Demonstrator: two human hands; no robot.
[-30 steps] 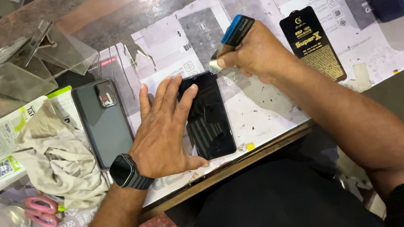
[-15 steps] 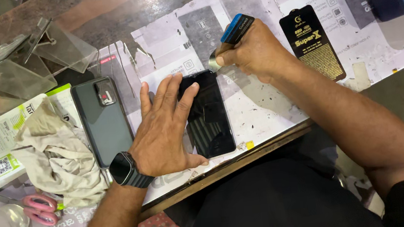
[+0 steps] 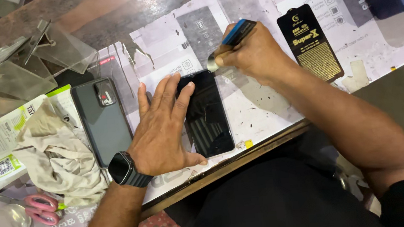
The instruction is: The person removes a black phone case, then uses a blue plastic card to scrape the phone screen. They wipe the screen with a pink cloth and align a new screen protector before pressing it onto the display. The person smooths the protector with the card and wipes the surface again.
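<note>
your left hand (image 3: 164, 132) lies flat, fingers spread, on the black phone (image 3: 207, 113); your right hand (image 3: 255, 53), fingers clamped on a blue-handled tool (image 3: 231, 38), works its far end.

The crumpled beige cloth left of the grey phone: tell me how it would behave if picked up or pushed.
The beige cloth lies in soft folds, so it would likely hang floppy and feel light. Pushed, it would probably bunch rather than slide whole. It looks unlikely to roll or break, though it drapes close to the pink-handled scissors and may drag them.
</note>
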